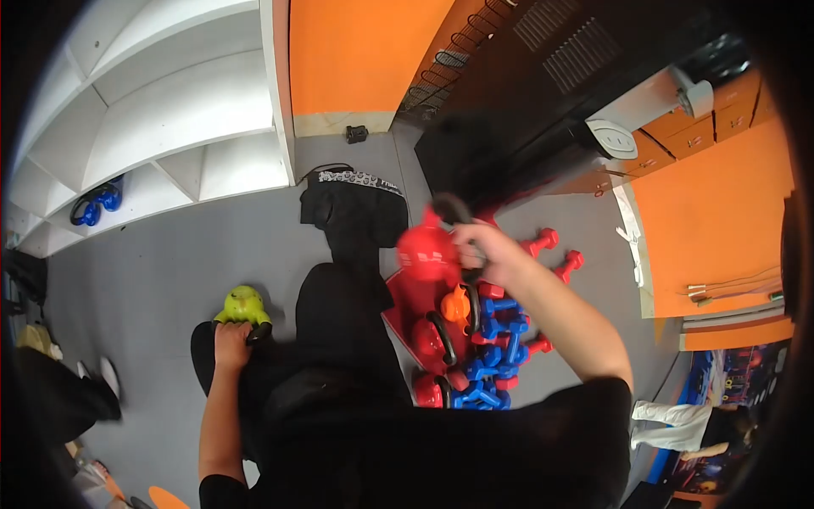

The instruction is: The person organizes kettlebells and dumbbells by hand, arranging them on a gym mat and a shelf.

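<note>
My left hand [232, 344] is closed around the dark handle of a yellow-green kettlebell [243, 305], low beside my left knee. My right hand [485, 251] grips the black handle of a red kettlebell [426, 254], slightly blurred, which hangs tilted above a red mat [402, 299]. Below it, more red kettlebells [430, 345] and a small orange kettlebell [455, 305] are grouped on and beside the mat. Several blue dumbbells [502, 355] lie heaped just right of them. Red dumbbells [543, 243] are scattered farther up and among the blue ones.
White cubby shelving [191, 174] stands at upper left, with blue kettlebells [100, 204] in a lower compartment. Black clothing [356, 212] lies on the grey floor ahead. A large black machine [517, 110] fills the upper right. Other people [678, 424] are at the right and left edges.
</note>
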A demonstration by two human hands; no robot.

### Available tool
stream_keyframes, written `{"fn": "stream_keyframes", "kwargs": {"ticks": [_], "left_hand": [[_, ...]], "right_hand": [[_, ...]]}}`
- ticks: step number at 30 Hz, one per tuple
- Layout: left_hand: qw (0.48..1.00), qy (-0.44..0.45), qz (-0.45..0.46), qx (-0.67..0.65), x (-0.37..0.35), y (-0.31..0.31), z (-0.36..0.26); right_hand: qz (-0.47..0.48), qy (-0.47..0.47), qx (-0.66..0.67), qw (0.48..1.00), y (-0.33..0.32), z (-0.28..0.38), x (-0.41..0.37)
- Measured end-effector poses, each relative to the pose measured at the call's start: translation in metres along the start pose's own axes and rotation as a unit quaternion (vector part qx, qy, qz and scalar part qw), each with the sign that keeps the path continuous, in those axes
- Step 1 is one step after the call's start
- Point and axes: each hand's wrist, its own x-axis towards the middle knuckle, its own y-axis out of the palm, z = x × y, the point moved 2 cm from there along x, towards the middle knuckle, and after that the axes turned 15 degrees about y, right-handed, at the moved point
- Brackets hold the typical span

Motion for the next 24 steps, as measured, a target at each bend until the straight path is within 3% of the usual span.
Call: {"fn": "stream_keyframes", "kwargs": {"ticks": [2,4,8,14,18,20,22,24], "left_hand": [[0.999,0.002,0.032,-0.009,0.002,-0.004,-0.001],[0.999,0.01,0.043,0.007,0.006,-0.005,-0.005],[0.998,0.005,0.059,0.005,0.007,-0.004,-0.004],[0.991,0.005,0.12,0.052,0.01,-0.009,-0.007],[0.987,0.015,0.133,0.085,0.017,-0.015,-0.009],[0.989,0.013,0.132,0.073,0.027,-0.024,-0.012],[0.994,0.015,0.086,0.058,0.034,-0.026,-0.014],[0.995,0.013,0.085,0.046,0.035,-0.022,-0.007]], "right_hand": [[-0.033,0.035,0.05,0.998,-0.048,0.009,-0.03],[-0.134,0.023,0.066,0.989,-0.092,0.012,-0.04],[-0.278,-0.06,0.085,0.955,-0.189,-0.001,0.0],[-0.305,-0.09,0.129,0.939,-0.332,-0.043,0.113],[-0.328,-0.103,0.212,0.915,-0.382,-0.088,0.193],[-0.399,-0.188,0.23,0.868,-0.391,-0.099,0.199],[-0.508,-0.126,0.178,0.833,-0.386,-0.076,0.187],[-0.53,-0.119,0.127,0.83,-0.398,-0.073,0.192]]}}
